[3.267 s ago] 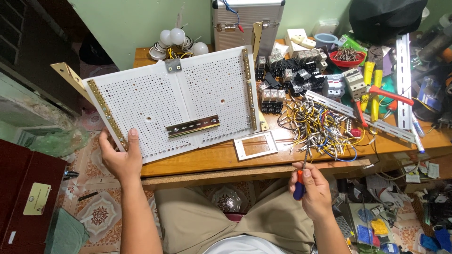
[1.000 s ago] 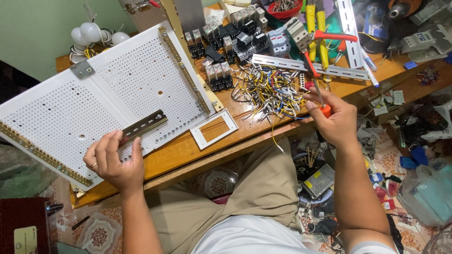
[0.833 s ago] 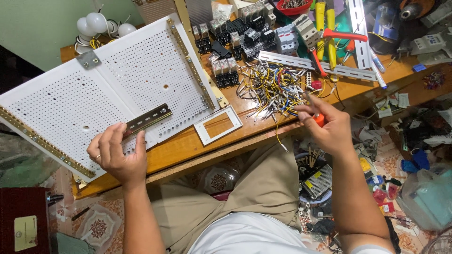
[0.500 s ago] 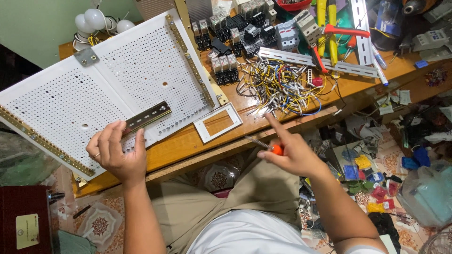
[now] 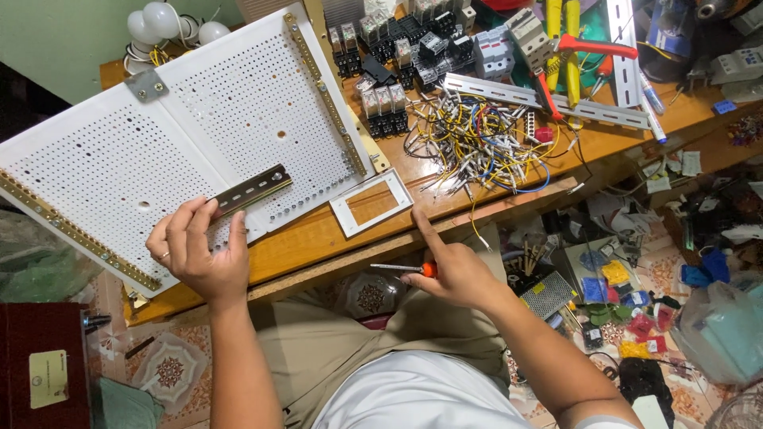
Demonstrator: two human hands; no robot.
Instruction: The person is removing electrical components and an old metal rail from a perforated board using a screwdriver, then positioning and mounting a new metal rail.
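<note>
A white perforated board (image 5: 199, 135) lies tilted on the wooden workbench (image 5: 318, 238). A short dark metal rail (image 5: 253, 188) rests on its near part. My left hand (image 5: 197, 253) presses on the board's near edge, fingers at the rail's left end. My right hand (image 5: 449, 270) hovers just off the bench's front edge, above my lap, and grips a small screwdriver (image 5: 405, 268) with an orange handle, its shaft pointing left. The index finger of that hand points up at the bench edge.
A white rectangular frame plate (image 5: 372, 202) lies by the board. Behind it lie a tangle of coloured wires (image 5: 485, 143), black relays (image 5: 381, 111), long metal rails (image 5: 548, 99), red-handled pliers (image 5: 588, 49) and light bulbs (image 5: 163, 20). Bags and small parts litter the floor at right.
My right hand has come back from the wire pile to the bench's front edge with the screwdriver. The left hand stays on the board by the rail. The view has shifted slightly.
</note>
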